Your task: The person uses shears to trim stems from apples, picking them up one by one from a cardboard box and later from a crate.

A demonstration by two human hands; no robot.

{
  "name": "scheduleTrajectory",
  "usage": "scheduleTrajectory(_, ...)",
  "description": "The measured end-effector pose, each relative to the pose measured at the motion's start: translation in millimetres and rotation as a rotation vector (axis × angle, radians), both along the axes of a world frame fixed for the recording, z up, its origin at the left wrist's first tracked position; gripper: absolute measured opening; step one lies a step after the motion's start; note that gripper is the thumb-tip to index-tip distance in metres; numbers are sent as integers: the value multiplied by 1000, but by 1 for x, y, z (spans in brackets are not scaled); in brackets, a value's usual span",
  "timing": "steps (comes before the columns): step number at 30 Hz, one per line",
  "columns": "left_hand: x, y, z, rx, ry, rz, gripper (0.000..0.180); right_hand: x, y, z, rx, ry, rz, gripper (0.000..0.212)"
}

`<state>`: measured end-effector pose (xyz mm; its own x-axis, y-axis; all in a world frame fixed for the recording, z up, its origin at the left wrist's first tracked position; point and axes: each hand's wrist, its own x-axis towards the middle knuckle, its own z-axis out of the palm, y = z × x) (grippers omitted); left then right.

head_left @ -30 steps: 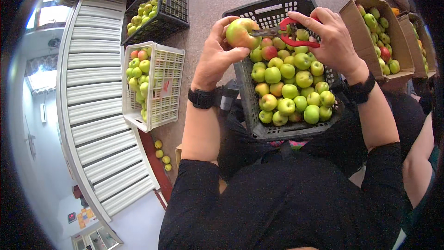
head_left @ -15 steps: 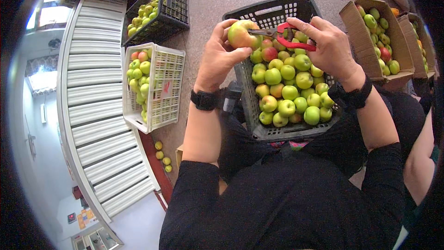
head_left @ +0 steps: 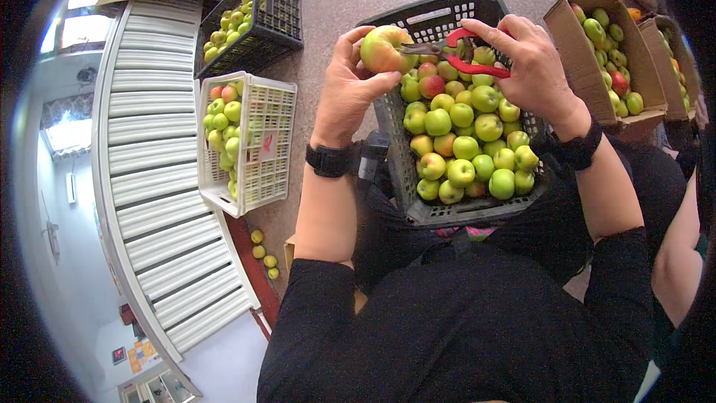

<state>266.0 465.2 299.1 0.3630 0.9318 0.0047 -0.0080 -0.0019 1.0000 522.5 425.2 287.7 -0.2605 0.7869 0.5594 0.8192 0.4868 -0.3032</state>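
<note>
My left hand (head_left: 344,86) grips a large yellow-green apple with a red blush (head_left: 382,51), fingers behind it and thumb along its lower side. In my right hand (head_left: 538,67) are small pruning shears (head_left: 456,69) with red handles spread apart. Their dark blade tips reach the right side of the apple; whether they grip its stem is too small to tell. Beneath both hands, a black plastic crate (head_left: 440,215) holds many green apples (head_left: 488,127), a few of them blushed red.
To the left stand a white crate (head_left: 270,160) and a black crate (head_left: 277,26) of apples, beside a white slatted surface (head_left: 168,145). Several apples (head_left: 258,251) lie near its edge. Cardboard boxes (head_left: 570,52) of apples are at right, with another person's arm (head_left: 677,254) below them.
The apple in my left hand has moved slightly left and turned. The handles of the shears in my right hand have spread wider.
</note>
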Motion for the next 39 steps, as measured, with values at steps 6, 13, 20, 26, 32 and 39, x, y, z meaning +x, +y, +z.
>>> scheduleTrajectory(6, 0, 1, -2, 7, 2, -29, 65, 1, 0, 2, 18, -45, -11, 62)
scheduleTrajectory(13, 0, 1, -1, 10, 26, -52, 63, 1, -2, 3, 12, -77, -30, 61)
scheduleTrajectory(20, 2, -1, 0, 7, 20, -21, 61, -6, -8, 3, -12, -74, -76, 59)
scheduleTrajectory(26, 2, 1, -5, -9, -18, 8, 61, -10, -10, 0, -79, -21, -75, 53)
scheduleTrajectory(32, 1, 3, -9, 4, 10, 29, 62, -6, -8, 0, -104, 1, -44, 54)
scheduleTrajectory(39, -7, 5, -3, -64, 47, -105, 66, 5, -3, -2, -69, -87, 20, 59)
